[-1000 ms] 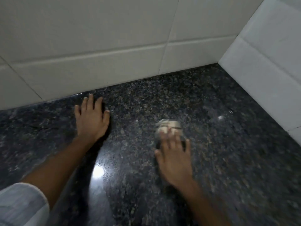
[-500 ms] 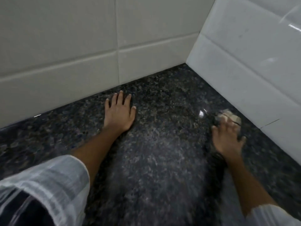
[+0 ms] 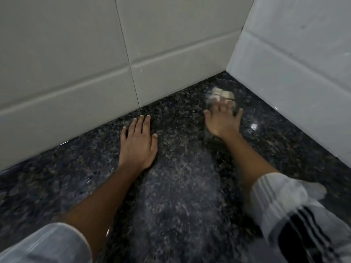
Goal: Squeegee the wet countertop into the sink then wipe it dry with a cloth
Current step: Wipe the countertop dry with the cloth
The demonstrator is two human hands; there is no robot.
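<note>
A dark speckled granite countertop (image 3: pixel 176 186) fills the lower view and runs into a tiled corner. My left hand (image 3: pixel 137 143) lies flat on the stone near the back wall, fingers apart and holding nothing. My right hand (image 3: pixel 223 121) presses down, fingers spread, on a small pale checked cloth (image 3: pixel 221 95) close to the corner; the cloth shows beyond my fingertips and is blurred. Most of the cloth is hidden under the hand. No squeegee or sink is in view.
Pale tiled wall (image 3: pixel 76 63) stands along the back of the counter, and a white tiled wall (image 3: pixel 296 69) closes it on the right. The two meet in a corner just beyond the cloth. A bright glint (image 3: pixel 253 126) lies on the stone right of my right hand.
My right hand slid the cloth from the middle of the counter to the right wall, then back toward the corner. My left hand stayed flat on the stone.
</note>
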